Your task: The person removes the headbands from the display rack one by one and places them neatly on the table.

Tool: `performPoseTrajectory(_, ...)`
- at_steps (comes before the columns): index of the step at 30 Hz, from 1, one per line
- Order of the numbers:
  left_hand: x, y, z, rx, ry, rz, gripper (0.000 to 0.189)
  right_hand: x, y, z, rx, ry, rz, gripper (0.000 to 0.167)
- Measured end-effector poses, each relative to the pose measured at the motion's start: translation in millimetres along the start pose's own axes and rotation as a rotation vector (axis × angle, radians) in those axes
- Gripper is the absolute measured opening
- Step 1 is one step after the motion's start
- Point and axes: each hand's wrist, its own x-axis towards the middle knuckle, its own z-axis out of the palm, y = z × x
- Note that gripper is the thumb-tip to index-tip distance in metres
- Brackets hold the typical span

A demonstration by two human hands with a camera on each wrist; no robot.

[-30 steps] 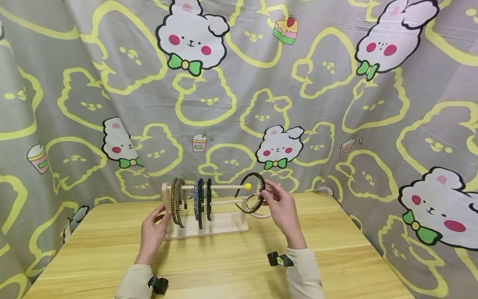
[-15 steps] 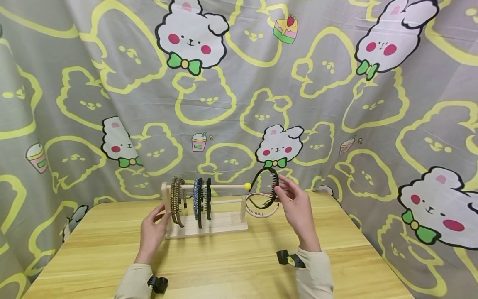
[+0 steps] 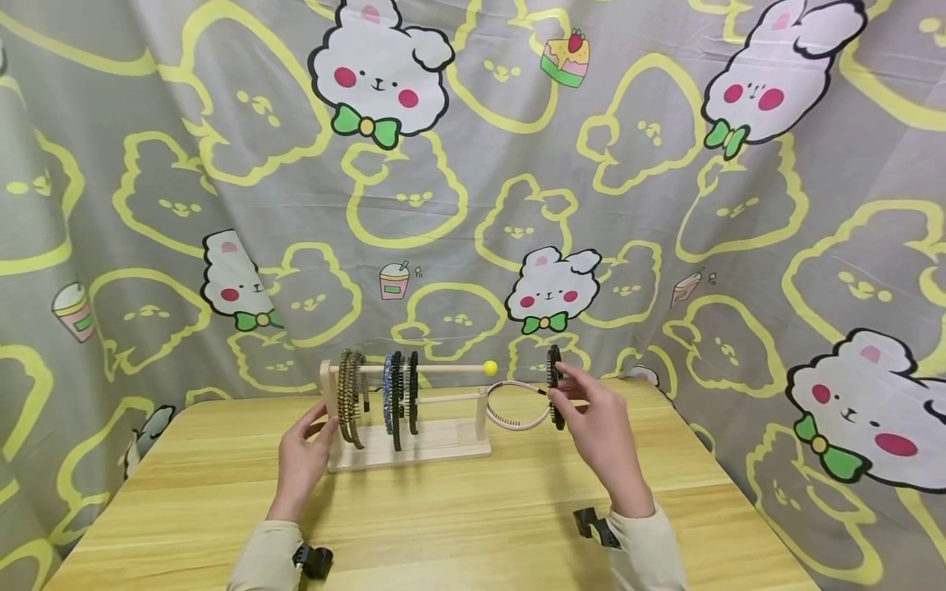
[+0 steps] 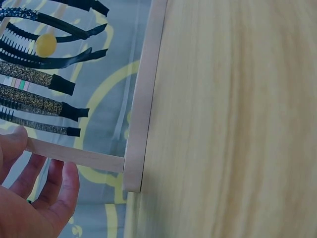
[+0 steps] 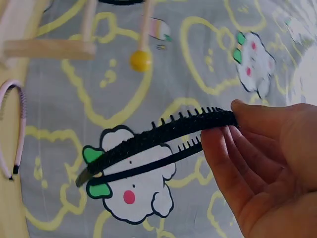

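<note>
In the head view, my right hand (image 3: 600, 428) pinches a black toothed headband (image 3: 555, 390) between thumb and fingers, to the right of a wooden headband rack (image 3: 451, 450). The right wrist view shows the headband (image 5: 151, 137) nearly side-on, its two arms pointing away from the hand. My left hand (image 3: 301, 460) holds the left upright (image 3: 326, 387) of the rack, thumb on one side and fingers on the other. Brown beaded headbands (image 3: 347, 402) hang beside that upright. Farther along the upper rod hang a blue sparkly headband (image 3: 388, 394) and black headbands (image 3: 413, 402).
A yellow ball (image 3: 490, 368) caps the free end of the upper rod. A pale pink headband (image 3: 517, 426) lies on the wooden table (image 3: 473, 525) by the rack's right end. Behind the table hangs a patterned grey curtain (image 3: 458, 328).
My right hand has moved right, taking the black headband away from the yellow-tipped rod and turning it until it shows edge-on. The left hand stays on the upright.
</note>
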Motion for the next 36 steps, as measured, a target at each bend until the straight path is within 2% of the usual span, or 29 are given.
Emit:
performPoseTrajectory(10,1.4,-1.3,-0.5,-0.014,-0.023,-0.012,0.045,-29.7,15,31,-0.354,-0.08,-0.227,0.034)
performPoseTrajectory(15,1.6,-0.1,-0.7,-0.015,-0.026,-0.017,0.045,-43.4,25,46,-0.466,-0.115,-0.294,0.035)
performPoseTrajectory(20,0.8,0.7,-1.1,-0.011,-0.024,-0.029,0.046,-50.9,31,62,-0.54,-0.166,-0.329,0.038)
performPoseTrajectory(25,0.0,1.0,-2.0,-0.008,-0.032,-0.034,0.047,-57.8,38,76,-0.612,-0.189,-0.351,0.03)
performPoseTrajectory(36,0.2,0.7,-2.0,-0.015,-0.033,-0.031,0.046,-66.8,44,88,-0.589,-0.295,-0.367,0.02)
